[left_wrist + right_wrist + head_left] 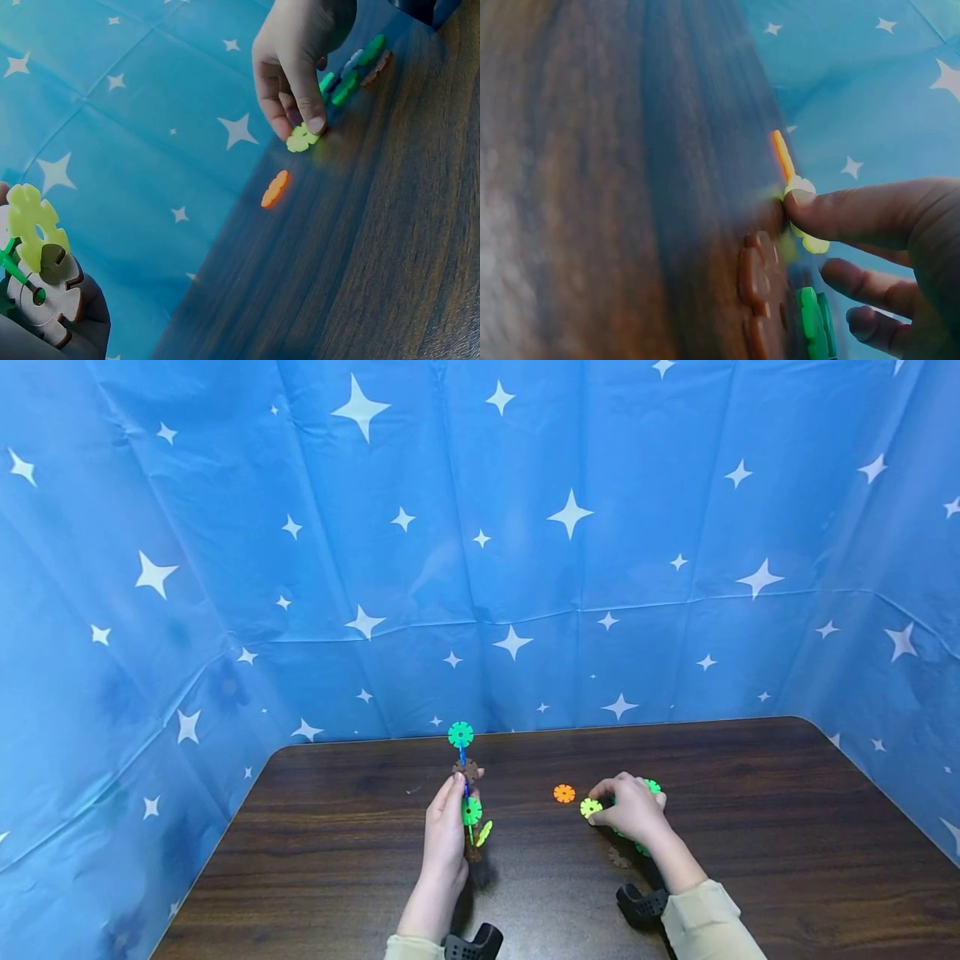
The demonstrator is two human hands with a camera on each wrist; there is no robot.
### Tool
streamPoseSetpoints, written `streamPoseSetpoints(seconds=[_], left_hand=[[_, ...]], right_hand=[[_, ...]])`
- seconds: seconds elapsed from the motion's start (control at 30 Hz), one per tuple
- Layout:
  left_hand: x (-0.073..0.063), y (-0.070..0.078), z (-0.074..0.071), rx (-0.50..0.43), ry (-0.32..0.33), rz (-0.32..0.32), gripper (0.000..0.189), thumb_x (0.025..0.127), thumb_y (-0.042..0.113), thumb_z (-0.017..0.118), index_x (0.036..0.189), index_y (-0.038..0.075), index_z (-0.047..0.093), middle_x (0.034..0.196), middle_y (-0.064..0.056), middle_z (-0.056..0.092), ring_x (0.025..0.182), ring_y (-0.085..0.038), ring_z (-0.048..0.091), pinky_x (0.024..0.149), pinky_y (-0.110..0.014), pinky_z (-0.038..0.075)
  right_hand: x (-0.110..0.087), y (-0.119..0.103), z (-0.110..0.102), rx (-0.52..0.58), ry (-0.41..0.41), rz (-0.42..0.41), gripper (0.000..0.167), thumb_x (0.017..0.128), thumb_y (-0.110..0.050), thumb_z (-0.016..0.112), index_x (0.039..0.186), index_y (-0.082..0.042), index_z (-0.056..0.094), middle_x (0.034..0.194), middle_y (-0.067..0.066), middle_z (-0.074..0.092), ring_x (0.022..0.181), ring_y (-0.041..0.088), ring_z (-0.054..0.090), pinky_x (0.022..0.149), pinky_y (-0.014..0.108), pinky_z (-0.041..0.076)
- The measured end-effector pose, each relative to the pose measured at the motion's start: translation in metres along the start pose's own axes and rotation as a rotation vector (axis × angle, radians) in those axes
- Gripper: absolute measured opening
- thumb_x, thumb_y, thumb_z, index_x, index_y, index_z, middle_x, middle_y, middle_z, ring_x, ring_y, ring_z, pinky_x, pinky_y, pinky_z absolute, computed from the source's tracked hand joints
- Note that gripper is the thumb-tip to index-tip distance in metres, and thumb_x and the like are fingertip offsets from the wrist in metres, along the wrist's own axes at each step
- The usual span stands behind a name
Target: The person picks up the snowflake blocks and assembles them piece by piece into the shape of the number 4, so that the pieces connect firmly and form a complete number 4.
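My left hand [447, 831] grips a chain of notched plastic discs, raised over the table. A green disc [461, 734] tops the chain, blue ones edge-on and a brown disc [468, 769] come below it, then another green disc [472, 811]. Lower down, a yellow disc [36, 225] slots into a brown disc [46, 296], seen close in the left wrist view. Between thumb and finger, my right hand [633, 810] pinches a loose yellow-green disc [590, 808], close over the table. Just left of it lies an orange disc [564, 793].
Several green discs [373, 49] lie under and beside my right hand, partly hidden by it. Next to them is a brown disc [761, 292]. The dark wooden table [337, 860] ends at a blue star-patterned curtain [525, 568] behind and at both sides.
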State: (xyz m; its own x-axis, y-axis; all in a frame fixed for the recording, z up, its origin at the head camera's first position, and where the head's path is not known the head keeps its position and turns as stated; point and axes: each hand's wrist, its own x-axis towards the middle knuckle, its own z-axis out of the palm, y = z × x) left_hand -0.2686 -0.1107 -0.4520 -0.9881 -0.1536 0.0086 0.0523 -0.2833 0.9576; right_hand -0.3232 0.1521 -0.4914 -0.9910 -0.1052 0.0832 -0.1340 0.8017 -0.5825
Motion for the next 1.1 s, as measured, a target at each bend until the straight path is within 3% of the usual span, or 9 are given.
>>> streamPoseSetpoints(seconds=[0.4,0.5,0.63,0.97,1.1], left_hand=[[0.000,-0.002,0.001,-0.007,-0.005,-0.007,0.040,0.104,0.031,0.044,0.120,0.001,0.064,0.073,0.003,0.049,0.058,-0.007,0.041,0.051,-0.021,0.034],[0.000,-0.003,0.002,0.000,0.004,-0.009,0.039,0.104,0.031,0.045,0.119,0.002,0.065,0.072,0.002,0.049,0.059,-0.006,0.042,0.052,-0.022,0.034],[-0.001,-0.004,0.003,0.005,0.008,-0.005,0.038,0.104,0.030,0.045,0.118,0.002,0.065,0.071,0.003,0.049,0.059,-0.006,0.042,0.052,-0.021,0.034],[-0.001,-0.004,0.004,0.010,0.012,0.007,0.038,0.104,0.030,0.045,0.117,0.001,0.066,0.072,0.003,0.049,0.059,-0.006,0.042,0.052,-0.020,0.034],[-0.001,-0.004,0.006,0.024,0.018,0.012,0.038,0.104,0.029,0.045,0.117,0.001,0.066,0.072,0.002,0.049,0.062,-0.006,0.043,0.054,-0.020,0.035]], right_hand=[[0.001,0.001,-0.002,0.165,-0.006,0.005,0.011,0.083,-0.007,0.073,0.089,-0.011,0.066,0.078,-0.002,0.059,0.071,0.019,0.051,0.081,0.057,0.013],[0.001,-0.003,-0.003,0.237,-0.006,-0.001,0.007,0.085,-0.006,0.070,0.089,-0.008,0.066,0.079,0.000,0.060,0.071,0.019,0.052,0.085,0.053,0.027],[-0.001,-0.016,-0.007,0.372,-0.014,-0.008,0.009,0.087,-0.002,0.068,0.095,-0.003,0.067,0.081,0.003,0.063,0.072,0.020,0.057,0.065,0.038,0.050],[-0.009,-0.058,-0.009,0.743,-0.100,-0.116,0.022,0.087,0.004,0.065,0.108,0.012,0.064,0.088,0.015,0.068,0.070,0.026,0.067,0.068,0.048,0.056],[-0.015,-0.072,-0.005,0.854,-0.145,-0.118,0.027,0.088,0.004,0.064,0.112,0.014,0.060,0.089,0.015,0.067,0.071,0.023,0.069,0.071,0.048,0.056]])
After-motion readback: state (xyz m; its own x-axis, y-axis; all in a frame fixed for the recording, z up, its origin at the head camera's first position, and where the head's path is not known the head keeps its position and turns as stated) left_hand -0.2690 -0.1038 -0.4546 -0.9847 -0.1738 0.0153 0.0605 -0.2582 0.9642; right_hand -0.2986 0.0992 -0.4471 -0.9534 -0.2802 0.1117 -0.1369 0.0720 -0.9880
